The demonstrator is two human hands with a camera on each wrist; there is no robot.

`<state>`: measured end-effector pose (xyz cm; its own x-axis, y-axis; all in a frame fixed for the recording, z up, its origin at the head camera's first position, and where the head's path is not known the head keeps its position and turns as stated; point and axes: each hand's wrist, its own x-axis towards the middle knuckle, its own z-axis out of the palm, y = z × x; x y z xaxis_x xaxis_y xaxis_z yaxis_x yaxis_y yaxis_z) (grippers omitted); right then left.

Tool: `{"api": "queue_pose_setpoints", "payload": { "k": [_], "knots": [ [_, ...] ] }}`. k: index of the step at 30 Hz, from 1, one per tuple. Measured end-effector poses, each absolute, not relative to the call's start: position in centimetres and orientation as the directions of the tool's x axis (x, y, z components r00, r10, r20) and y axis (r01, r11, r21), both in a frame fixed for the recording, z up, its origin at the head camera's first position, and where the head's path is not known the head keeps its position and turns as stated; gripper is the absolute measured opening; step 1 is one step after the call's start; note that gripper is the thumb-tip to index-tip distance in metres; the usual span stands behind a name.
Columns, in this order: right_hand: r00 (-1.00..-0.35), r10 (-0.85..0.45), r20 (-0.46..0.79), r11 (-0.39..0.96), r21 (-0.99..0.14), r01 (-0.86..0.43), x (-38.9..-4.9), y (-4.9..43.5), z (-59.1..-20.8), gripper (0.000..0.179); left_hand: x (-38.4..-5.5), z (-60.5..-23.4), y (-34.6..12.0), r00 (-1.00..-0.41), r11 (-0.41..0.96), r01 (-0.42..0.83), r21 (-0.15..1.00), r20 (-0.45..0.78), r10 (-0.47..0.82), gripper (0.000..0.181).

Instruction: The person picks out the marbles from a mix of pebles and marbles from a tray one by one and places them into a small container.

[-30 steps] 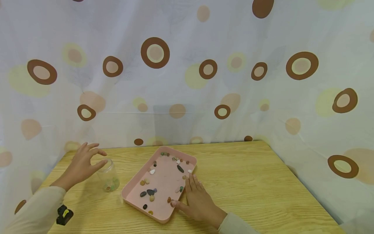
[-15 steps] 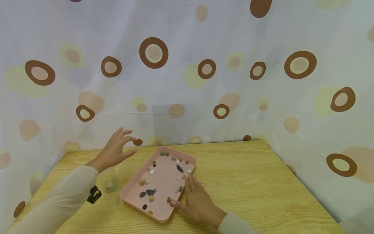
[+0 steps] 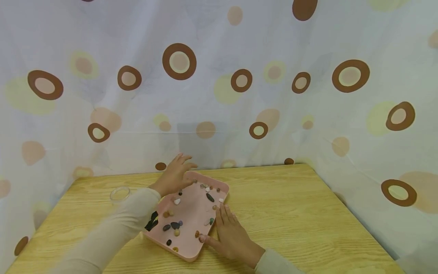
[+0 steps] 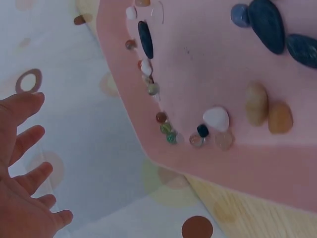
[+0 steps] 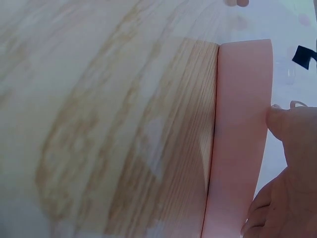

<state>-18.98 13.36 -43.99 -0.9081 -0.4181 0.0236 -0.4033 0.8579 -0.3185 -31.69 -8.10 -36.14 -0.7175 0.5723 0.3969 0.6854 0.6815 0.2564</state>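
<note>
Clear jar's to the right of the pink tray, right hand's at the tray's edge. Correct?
No, the side is wrong. The head view shows the clear jar to the left of the pink tray, partly hidden by the left sleeve. The right hand is at the tray's edge, as you say.

A shallow, pink, rectangular tray (image 3: 191, 213) lies flat and askew on the wooden surface (image 3: 291, 213). Scattered inside are smooth dark oval stones (image 4: 267, 25), white stones (image 4: 216, 119), a tan stone (image 4: 256, 104) just beside an orange stone (image 4: 281, 117), and small round beads (image 4: 171, 137), many near the walls.
</note>
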Motion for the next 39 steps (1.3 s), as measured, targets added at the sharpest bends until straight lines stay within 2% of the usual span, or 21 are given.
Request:
{"api": "queue_pose_setpoints", "payload": {
  "k": [4, 7, 13, 18, 24, 33, 39],
  "knots": [
    [-0.905, -0.424, 0.04, 0.856, -0.308, -0.415, -19.1, 13.4, -44.1, 0.094, -32.1, -37.8, -6.0, -0.723, 0.673, 0.684, 0.282, 0.386, 0.573, 0.039],
    [-0.904, -0.426, 0.048, 0.856, -0.302, -0.42, -19.1, 13.4, -44.1, 0.093, -32.6, -39.3, -4.7, -0.756, 0.691, 0.651, 0.315, 0.354, 0.551, 0.037],
    [-0.903, -0.427, 0.04, 0.858, -0.299, -0.418, -19.2, 13.5, -43.9, 0.093, -32.8, -40.9, -2.8, -0.799, 0.758, 0.598, 0.261, 0.279, 0.533, 0.033],
    [-0.903, -0.426, 0.048, 0.857, -0.297, -0.42, -19.2, 13.4, -43.7, 0.092, -33.3, -42.3, -1.5, -0.795, 0.72, 0.604, 0.34, 0.319, 0.516, 0.026],
    [-0.902, -0.43, 0.045, 0.856, -0.296, -0.423, -19.0, 13.4, -43.7, 0.093, -34.2, -44.2, -0.6, -0.797, 0.718, 0.601, 0.351, 0.339, 0.501, 0.021],
    [-0.894, -0.443, 0.059, 0.852, -0.281, -0.441, -19.0, 13.4, -43.9, 0.093, -33.8, -45.6, 0.2, -0.869, 0.752, 0.49, 0.44, 0.31, 0.385, 0.025],
    [-0.89, -0.45, 0.068, 0.846, -0.286, -0.449, -19.1, 13.4, -44.1, 0.094, -33.7, -45.9, 0.7, -0.9, 0.742, 0.428, 0.516, 0.322, 0.295, 0.02]
  ]
}}
